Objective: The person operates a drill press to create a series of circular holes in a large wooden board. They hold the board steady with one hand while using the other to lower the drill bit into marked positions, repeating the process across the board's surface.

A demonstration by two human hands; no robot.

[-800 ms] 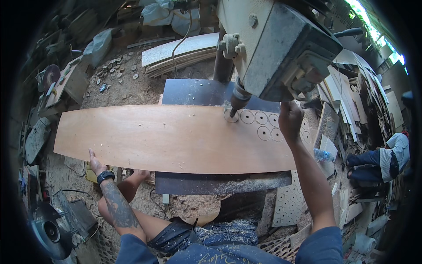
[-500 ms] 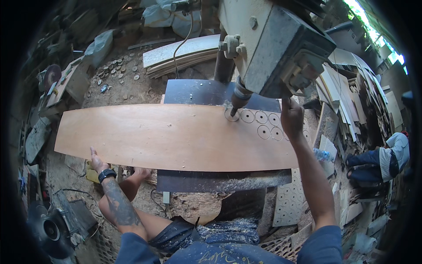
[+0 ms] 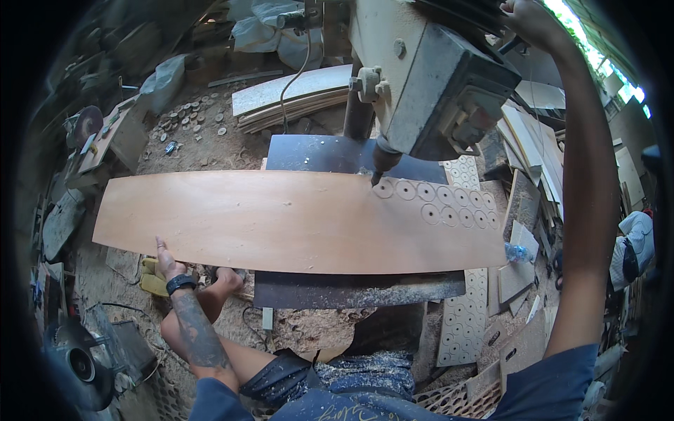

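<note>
A long, pale plywood board [image 3: 232, 217] with curved edges lies flat across a dark drill press table [image 3: 330, 289]. My left hand [image 3: 167, 263] grips the board's near edge at the left, thumb on top and fingers underneath. Above the board stands a drill press head [image 3: 421, 91], its bit [image 3: 378, 177] just left of the last ring cut. Whether the bit touches the wood I cannot tell. Ring-shaped cuts with centre holes [image 3: 427, 191] fill two rows at the board's right end. High at the upper right, my right hand [image 3: 523, 21] is closed on the press's feed lever, mostly hidden.
Boards full of ring cuts [image 3: 463, 323] lean below the table's right side. Stacked plywood [image 3: 295, 95] lies behind, round wooden discs [image 3: 189, 119] on the ground at the far left. A fan [image 3: 81, 365] stands at the near left. Another person [image 3: 635, 242] is at the right.
My right hand has risen from beside the press head to the upper right. The bit has lifted off the newest ring, and the board has shifted right with my left hand.
</note>
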